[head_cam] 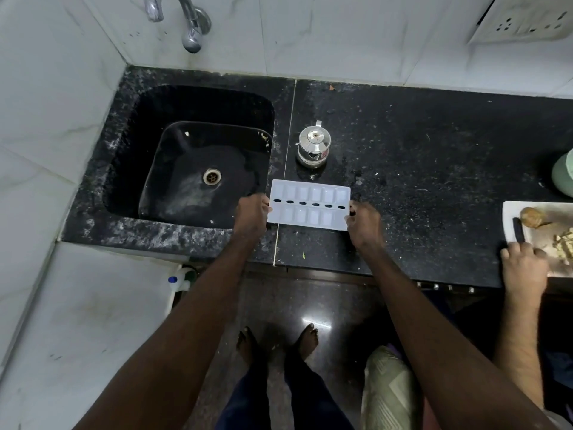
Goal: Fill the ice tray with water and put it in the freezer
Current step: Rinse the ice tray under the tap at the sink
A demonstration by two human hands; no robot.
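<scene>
the left hand (251, 212) and right hand (363, 223) each grip 1 short end of the ice tray (310, 204), keeping it level above the counter (434, 169) just right of the sink (192, 156), likely ready for filling

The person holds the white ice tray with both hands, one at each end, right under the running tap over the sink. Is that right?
Not quite. The head view shows the left hand and right hand holding the ice tray by its ends, but over the black counter beside the sink, not under the tap, and no water is running.
</scene>
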